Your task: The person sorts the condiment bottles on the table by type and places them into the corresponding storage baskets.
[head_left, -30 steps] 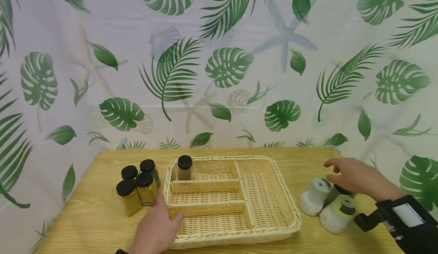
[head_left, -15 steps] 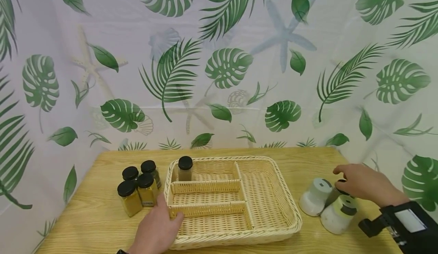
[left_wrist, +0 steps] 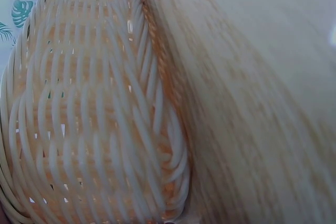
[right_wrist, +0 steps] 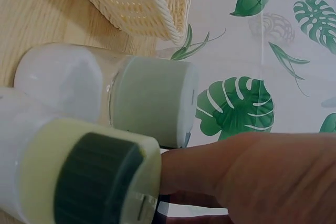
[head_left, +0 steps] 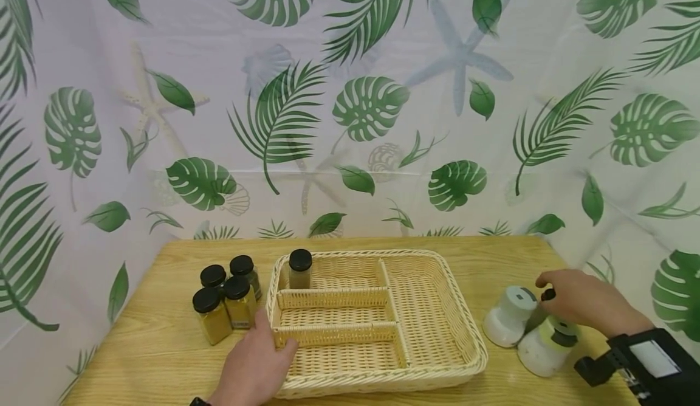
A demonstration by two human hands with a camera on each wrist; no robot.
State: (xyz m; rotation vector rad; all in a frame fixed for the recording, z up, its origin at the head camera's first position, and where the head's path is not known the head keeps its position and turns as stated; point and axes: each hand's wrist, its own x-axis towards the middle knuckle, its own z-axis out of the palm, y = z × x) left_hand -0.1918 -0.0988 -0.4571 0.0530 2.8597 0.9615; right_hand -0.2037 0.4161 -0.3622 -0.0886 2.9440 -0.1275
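Note:
My left hand (head_left: 254, 360) grips the left rim of a woven basket (head_left: 432, 372) with inner dividers, thumb over the edge. The left wrist view shows the basket's woven side (left_wrist: 89, 93) close up. At the right, my right hand (head_left: 587, 302) pinches the black cap of a jar (head_left: 548, 295), whose body is mostly hidden. In front of it stand two white-bodied shakers, one with a pale green lid (head_left: 503, 318), the other with a yellow lid and dark flap (head_left: 547, 346). Both shakers, green-lidded (right_wrist: 152, 95) and yellow-lidded (right_wrist: 37, 166), lie close beside my fingers in the right wrist view.
One black-capped jar (head_left: 299, 269) stands in the basket's back left compartment. Several black-capped jars (head_left: 213, 318), some with yellow contents, cluster on the wooden table (head_left: 147, 345) left of the basket. A leaf-print sheet (head_left: 350, 108) hangs behind the table.
My right hand has lowered and shifted slightly right, from hovering over the black-capped jar to pinching its cap. The left hand stays on the basket rim.

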